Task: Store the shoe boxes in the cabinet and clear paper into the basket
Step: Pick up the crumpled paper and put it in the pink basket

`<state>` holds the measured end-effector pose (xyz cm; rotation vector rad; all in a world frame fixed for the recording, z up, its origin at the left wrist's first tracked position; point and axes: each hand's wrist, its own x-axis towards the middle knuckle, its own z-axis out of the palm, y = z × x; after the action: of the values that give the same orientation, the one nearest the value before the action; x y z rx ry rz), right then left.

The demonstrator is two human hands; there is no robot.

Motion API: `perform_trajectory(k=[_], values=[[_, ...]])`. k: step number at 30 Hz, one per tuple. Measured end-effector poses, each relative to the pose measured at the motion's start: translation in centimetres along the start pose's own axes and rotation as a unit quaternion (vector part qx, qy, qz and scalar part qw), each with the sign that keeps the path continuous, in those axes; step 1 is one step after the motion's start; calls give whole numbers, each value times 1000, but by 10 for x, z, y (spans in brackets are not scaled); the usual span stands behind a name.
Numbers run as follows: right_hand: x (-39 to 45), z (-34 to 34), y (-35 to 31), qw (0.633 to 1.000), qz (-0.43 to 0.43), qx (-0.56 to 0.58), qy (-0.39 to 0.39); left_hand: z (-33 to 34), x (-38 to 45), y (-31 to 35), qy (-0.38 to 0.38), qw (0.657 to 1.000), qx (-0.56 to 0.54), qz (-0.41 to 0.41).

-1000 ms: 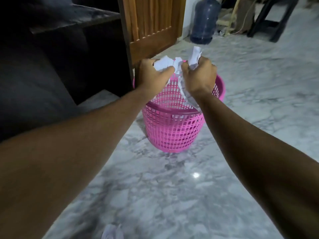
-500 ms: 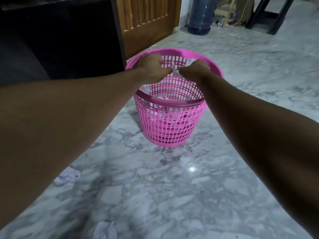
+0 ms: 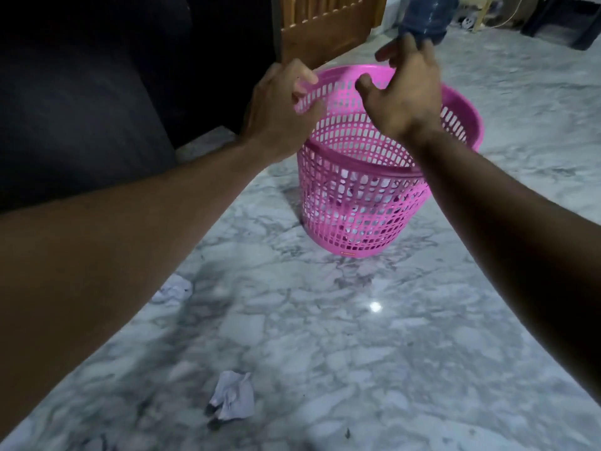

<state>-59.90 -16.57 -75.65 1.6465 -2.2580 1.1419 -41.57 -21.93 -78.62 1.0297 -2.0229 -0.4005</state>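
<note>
Hovered over pink basket (image 3: 374, 196), left hand (image 3: 279, 109) and right hand (image 3: 403, 92) both loose, grasping nothing. Paper visible inside through the mesh. Left on floor (image 3: 325, 336): crumpled paper (image 3: 232, 400), another scrap (image 3: 172, 289).

A room in a home, seen from above the floor: polished grey-white marble tiles (image 3: 325, 336) ran up to a slatted wooden door (image 3: 325, 21), beside a dark cabinet (image 3: 130, 76). A large blue water bottle (image 3: 429, 14) stood at the far wall. A pink plastic laundry-style basket (image 3: 357, 203) and crumpled paper (image 3: 232, 400) sat on the floor.
</note>
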Motion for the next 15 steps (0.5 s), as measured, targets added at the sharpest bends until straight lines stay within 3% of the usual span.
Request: perform_trajectory(k=[3, 7, 9, 11, 15], values=[[-54, 10, -28, 986, -161, 35, 11, -21, -49, -32, 35, 999, -23, -24], [-146, 38, -65, 946, -304, 114, -15, -45, -137, -83, 11, 996, -13, -82], [-195, 60, -71, 925, -341, 135, -101, -53, -181, -110, -15, 993, 9, -114], [-248, 85, -66, 895, -350, 145, -233, -60, -225, -137, -38, 985, 57, -156], [-338, 129, -38, 794, -379, 58, -473, -67, -283, -186, -91, 949, 173, -249]])
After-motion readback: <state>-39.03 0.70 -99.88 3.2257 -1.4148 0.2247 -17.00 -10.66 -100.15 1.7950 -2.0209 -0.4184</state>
